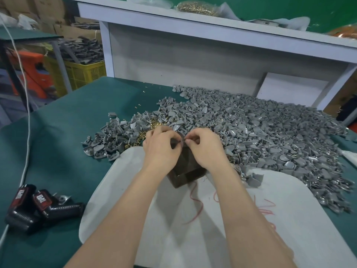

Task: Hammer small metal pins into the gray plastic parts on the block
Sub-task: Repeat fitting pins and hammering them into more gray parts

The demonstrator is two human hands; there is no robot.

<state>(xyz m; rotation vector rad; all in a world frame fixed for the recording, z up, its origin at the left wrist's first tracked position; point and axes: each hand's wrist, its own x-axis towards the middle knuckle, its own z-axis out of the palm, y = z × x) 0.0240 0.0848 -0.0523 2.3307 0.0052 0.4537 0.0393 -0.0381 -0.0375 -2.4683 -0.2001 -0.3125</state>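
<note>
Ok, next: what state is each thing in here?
left hand: pinches a gray part above the block.
right hand: pinches what looks like a pin at that part.
block: upright on the white board, top hidden by hands.
gray parts pile: loose heap on the green table.
black tools: lying untouched.

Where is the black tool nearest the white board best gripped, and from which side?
Take the black tool by its ribbed handle, from above on the right: it lies flat and free toward the white board, while the red-labelled head lies against the second tool.
</note>
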